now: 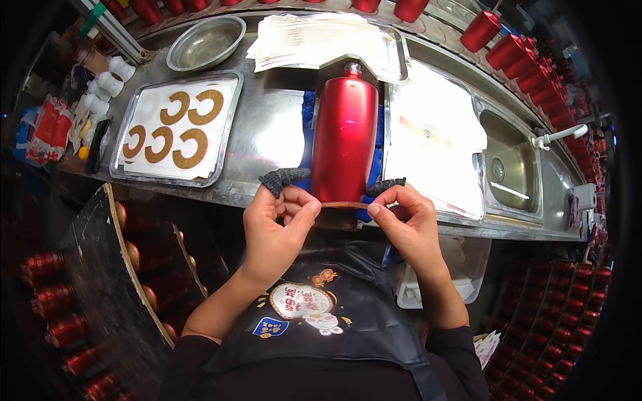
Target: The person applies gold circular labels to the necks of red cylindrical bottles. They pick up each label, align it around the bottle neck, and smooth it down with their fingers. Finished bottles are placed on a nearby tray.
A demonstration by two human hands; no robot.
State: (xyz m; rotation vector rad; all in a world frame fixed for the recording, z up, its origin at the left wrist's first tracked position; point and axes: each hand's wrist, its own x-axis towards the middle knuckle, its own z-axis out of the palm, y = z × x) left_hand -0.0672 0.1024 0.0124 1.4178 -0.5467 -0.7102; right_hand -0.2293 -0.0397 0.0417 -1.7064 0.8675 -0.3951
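A glossy red bottle (345,137) lies on its side before me, its metal neck pointing away and its base toward me. Across the near end runs a thin brownish curved strip (342,205), pinched at its two ends. My left hand (277,224) grips the left end between thumb and fingers. The other end is between the thumb and finger of my right hand (406,219). Dark knitted finger covers (283,179) sit on a finger of each hand. Blue cloth (375,167) shows beneath the bottle. Whether the strip touches the bottle, I cannot tell.
At left, a metal tray (224,137) bears several gold C-shaped decals (159,145) on white paper. Behind it stands a metal bowl (206,43). Stacked printed sheets (314,39) lie at the back, white sheets (431,144) at right beside a sink (511,167). Red bottles (481,31) line the far side.
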